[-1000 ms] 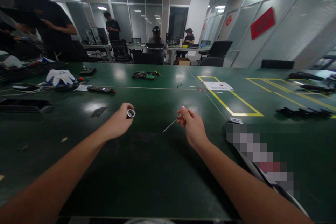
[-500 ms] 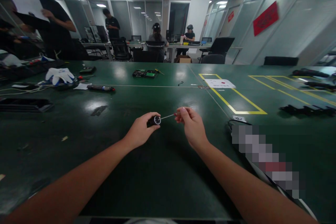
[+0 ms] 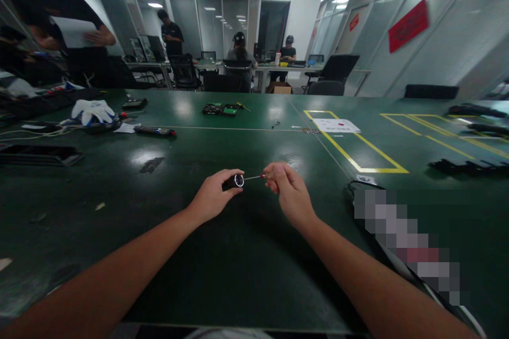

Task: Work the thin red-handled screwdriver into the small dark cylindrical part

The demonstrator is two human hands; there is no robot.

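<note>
Above the green table (image 3: 222, 275), my left hand (image 3: 210, 196) grips a short black cylinder (image 3: 234, 181) between thumb and fingers. Its round end, with a bright ring, faces right toward my other hand. My right hand (image 3: 288, 190) is closed on a screwdriver (image 3: 256, 176) with a thin metal shaft and a bit of red at the handle; most of the handle is hidden in the fingers. The shaft points left, its tip at the ringed end of the cylinder. Whether the tip sits inside cannot be made out.
An open green tool case (image 3: 220, 109) lies farther back. White gloves (image 3: 93, 112), a dark pen-like tool (image 3: 154, 131) and a black tray (image 3: 40, 154) are on the left. A paper sheet (image 3: 337, 125) lies by yellow tape; a blurred strip (image 3: 405, 246) is near my right arm. People are beyond.
The screwdriver's shaft has turned a little flatter, while both hands keep nearly the same place. My view has shifted slightly. The person at the left has lowered the papers.
</note>
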